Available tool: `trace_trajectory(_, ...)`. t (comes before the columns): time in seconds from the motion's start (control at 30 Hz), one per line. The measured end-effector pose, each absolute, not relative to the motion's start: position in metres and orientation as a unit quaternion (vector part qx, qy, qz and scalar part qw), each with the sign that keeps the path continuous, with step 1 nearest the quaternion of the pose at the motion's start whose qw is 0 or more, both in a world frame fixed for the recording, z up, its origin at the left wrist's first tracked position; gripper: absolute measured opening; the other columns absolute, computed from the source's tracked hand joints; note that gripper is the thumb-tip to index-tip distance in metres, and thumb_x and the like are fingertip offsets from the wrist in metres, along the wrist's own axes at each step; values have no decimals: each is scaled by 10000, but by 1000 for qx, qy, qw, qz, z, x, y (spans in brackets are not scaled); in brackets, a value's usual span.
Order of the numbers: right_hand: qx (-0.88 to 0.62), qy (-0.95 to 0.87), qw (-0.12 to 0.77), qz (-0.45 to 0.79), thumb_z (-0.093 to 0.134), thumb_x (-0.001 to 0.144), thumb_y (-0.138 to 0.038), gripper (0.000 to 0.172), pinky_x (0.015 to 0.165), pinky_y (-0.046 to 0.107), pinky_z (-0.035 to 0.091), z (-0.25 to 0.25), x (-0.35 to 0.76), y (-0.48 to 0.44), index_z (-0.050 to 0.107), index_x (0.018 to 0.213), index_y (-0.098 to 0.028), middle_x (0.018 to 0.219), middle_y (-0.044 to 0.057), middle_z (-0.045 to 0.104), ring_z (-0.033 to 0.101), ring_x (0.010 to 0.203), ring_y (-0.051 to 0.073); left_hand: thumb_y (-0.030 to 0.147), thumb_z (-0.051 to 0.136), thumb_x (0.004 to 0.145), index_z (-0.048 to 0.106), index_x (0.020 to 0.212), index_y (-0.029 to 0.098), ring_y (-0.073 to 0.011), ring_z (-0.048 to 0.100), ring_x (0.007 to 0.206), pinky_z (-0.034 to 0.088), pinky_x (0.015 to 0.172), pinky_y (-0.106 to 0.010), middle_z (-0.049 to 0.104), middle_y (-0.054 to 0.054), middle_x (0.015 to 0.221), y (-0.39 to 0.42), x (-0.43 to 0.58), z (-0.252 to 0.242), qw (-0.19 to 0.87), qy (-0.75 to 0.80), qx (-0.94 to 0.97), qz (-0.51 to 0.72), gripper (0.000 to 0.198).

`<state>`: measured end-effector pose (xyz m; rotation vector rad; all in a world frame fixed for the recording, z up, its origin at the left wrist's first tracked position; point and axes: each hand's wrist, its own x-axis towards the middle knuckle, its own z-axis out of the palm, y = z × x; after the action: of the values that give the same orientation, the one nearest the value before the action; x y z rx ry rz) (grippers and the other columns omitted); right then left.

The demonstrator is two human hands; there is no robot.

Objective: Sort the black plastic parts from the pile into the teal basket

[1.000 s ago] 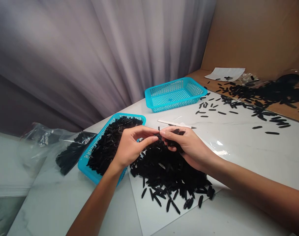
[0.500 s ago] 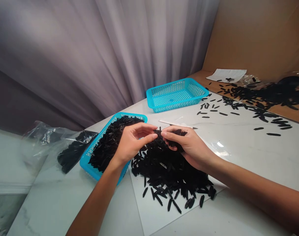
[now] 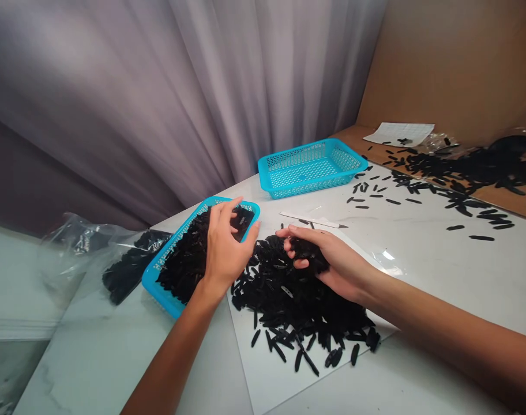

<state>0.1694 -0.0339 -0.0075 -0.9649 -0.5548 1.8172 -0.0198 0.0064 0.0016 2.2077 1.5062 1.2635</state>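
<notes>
A heap of small black elongated pieces lies on a white sheet in front of me. My right hand rests on the heap, fingers curled round a bunch of black pieces. My left hand hovers over the near blue basket, which is full of the same black pieces. Its fingers are spread and I see nothing held in them.
A second blue basket stands farther back with nothing in it. More black pieces are scattered at the right, with a paper sheet behind. A clear plastic bag of black pieces lies left of the near basket. A grey curtain hangs behind.
My left hand has left my right hand and moved left over the near blue basket, fingers opening. My right hand has stayed on the heap with its bunch.
</notes>
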Motion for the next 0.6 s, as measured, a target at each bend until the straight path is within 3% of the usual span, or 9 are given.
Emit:
trace_trajectory(0.1, -388, -149, 468, 780, 607, 925, -276, 246, 509, 176, 455, -8, 168, -32, 763, 864, -96, 760, 65, 650, 579, 638, 107, 303, 735, 838, 597, 1252, 219, -192, 598, 981, 504, 704, -264, 607, -75, 1182, -3, -11, 5, 161, 386, 836, 354, 445)
trace_trajectory(0.27, -354, -118, 464, 803, 611, 906, -275, 210, 523, 223, 520, -14, 168, -33, 717, 772, -154, 731, 48, 691, 665, 657, 163, 288, 745, 854, 658, 1176, 195, -193, 594, 1004, 490, 901, -321, 687, -54, 1086, -10, -5, 2, 203, 272, 906, 254, 346)
trace_trajectory(0.5, -319, -146, 443, 825, 543, 961, -291, 263, 695, 280, 603, -17, 168, -31, 729, 853, -141, 840, 85, 743, 694, 752, 175, 179, 722, 839, 736, 975, 168, -122, 593, 679, 499, 647, -252, 704, -23, 849, -10, -4, 1, 237, 347, 862, 282, 137)
trace_trajectory(0.6, -324, -136, 450, 821, 555, 954, -260, 230, 774, 316, 614, -15, 168, -31, 720, 846, -142, 886, 89, 747, 697, 818, 183, 158, 708, 827, 749, 893, 164, -119, 631, 679, 527, 638, -233, 722, -17, 816, -10, -3, 4, 279, 385, 822, 312, 78)
